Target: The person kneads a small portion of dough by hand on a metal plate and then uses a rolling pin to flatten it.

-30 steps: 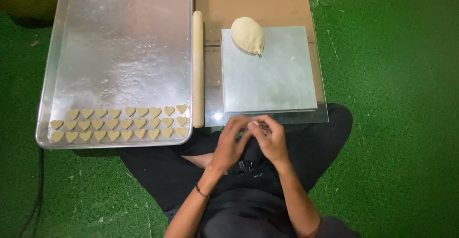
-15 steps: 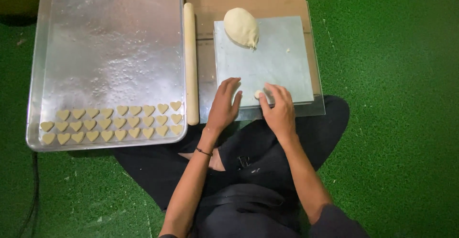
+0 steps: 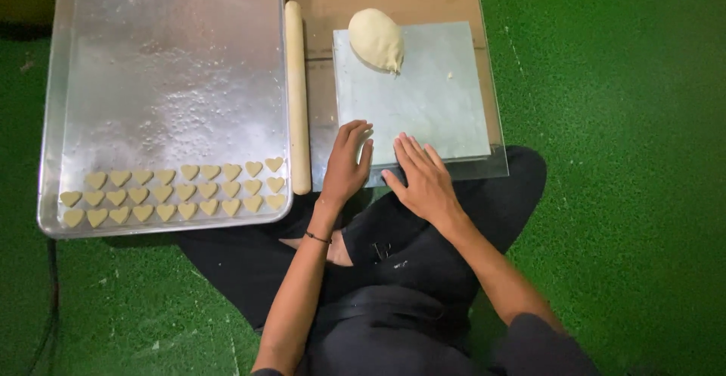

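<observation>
Both the left hand [image 3: 346,164] and the right hand [image 3: 423,179] lie flat and open, holding nothing, on the near edge of the glass board [image 3: 423,96], probably to steady it, while the dough lump [image 3: 376,38] rests at its far side.

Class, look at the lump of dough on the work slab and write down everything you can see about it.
The lump of dough is pale cream, smooth and rounded, roughly egg-shaped, with a small tail drawn out at its lower right. It is whole and not rolled flat. It lies at the far left corner of the grey slab, slightly overhanging the far edge. Neither the left hand nor the right hand touches it; both lie flat at the near edge.
</observation>
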